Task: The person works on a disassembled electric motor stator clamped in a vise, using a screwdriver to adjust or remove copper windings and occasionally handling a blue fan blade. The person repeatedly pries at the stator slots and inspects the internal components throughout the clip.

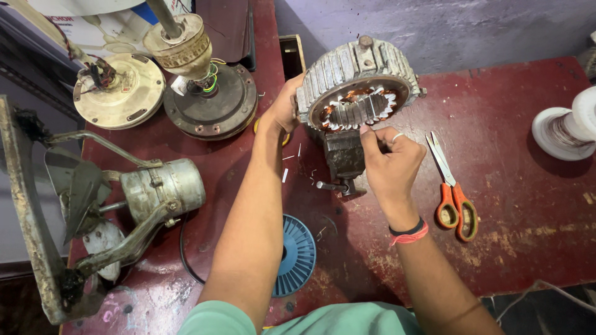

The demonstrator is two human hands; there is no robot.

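A grey ribbed motor stator [357, 80] with copper windings stands tilted on a small dark vise [343, 162] on the dark red workbench [515, 186]. My left hand [284, 108] grips the stator's left outer edge. At its lower front rim, my right hand [390, 162] has its fingers pinched together against the winding slots; whatever they pinch is too small to see. A ring is on one finger and a red and black band on that wrist.
Orange-handled scissors [452, 192] lie right of my right hand. A white wire spool [566, 127] stands at far right. A blue ribbed disc [297, 254] lies under my left forearm. Ceiling fan motors [208, 93] and an old exhaust fan [133, 198] crowd the left.
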